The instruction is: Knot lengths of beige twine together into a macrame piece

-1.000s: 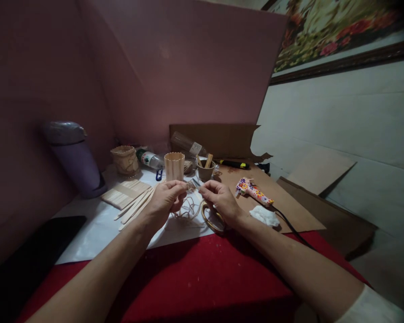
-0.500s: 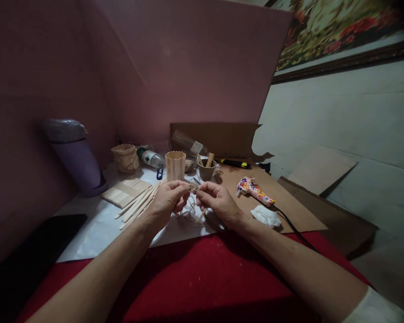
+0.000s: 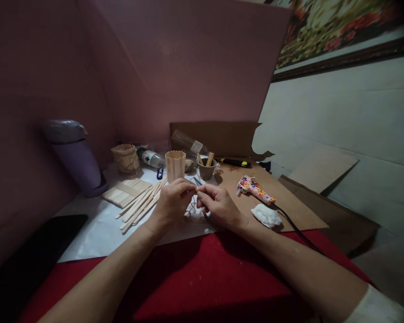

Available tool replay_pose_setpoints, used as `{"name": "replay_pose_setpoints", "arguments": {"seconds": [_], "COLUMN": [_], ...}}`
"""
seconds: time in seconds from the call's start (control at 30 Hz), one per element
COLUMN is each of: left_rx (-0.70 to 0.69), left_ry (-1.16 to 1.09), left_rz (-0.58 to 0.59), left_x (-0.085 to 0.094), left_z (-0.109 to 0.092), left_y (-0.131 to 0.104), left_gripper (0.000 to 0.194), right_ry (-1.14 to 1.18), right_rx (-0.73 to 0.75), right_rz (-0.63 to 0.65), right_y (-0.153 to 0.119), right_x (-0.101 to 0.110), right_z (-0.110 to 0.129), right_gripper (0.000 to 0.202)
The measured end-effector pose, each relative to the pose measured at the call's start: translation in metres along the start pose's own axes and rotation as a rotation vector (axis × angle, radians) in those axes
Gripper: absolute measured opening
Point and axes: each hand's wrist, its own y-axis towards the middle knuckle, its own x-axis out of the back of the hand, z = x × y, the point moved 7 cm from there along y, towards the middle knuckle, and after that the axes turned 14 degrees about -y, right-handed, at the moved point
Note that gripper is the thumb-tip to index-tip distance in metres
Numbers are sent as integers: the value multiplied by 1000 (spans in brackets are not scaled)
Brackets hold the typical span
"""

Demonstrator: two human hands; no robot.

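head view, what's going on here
A person's left-hand grip and right-hand grip are close together beside loose twine; whatever is between them is too hidden to tell. The wooden cup stands behind them, flat wooden sticks lie to the left, and the glue gun rests on cardboard to the right.

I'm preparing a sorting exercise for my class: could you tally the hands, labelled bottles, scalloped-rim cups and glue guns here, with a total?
Hands: 2 (left hand, right hand)
Labelled bottles: 2 (green-labelled bottle, white-labelled bottle)
Scalloped-rim cups: 2 (far-left cup, middle cup)
Glue guns: 1 (patterned glue gun)
Total: 7
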Motion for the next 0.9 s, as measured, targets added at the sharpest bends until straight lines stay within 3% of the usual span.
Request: {"name": "replay_pose_setpoints", "arguments": {"seconds": [0.07,0.23,0.3,0.67,0.8,0.9], "left_rx": [88,450,525,726,647,569], "left_ry": [-58,-502,-659,-1021,-1145,-1142], "left_rz": [-29,-381,-441,-432,-372,-396], "left_x": [3,22,22,14,18,26], "left_z": [8,42,50,49,43,42], "left_y": [1,-6,-8,-11,-3,1], "left_gripper": [9,10,11,5,9,11], "right_ry": [-51,-79,-79,-324,-300,-258], "right_rx": [5,-51,-71,75,30,2], "right_rz": [-23,-47,-54,9,-54,-94], "right_y": [0,2,3,0,2,3], "right_x": [2,5,6,0,7,12], "right_z": [-1,-8,-10,-3,-5,-6], "right_gripper": [17,18,17,19,21,22]}}
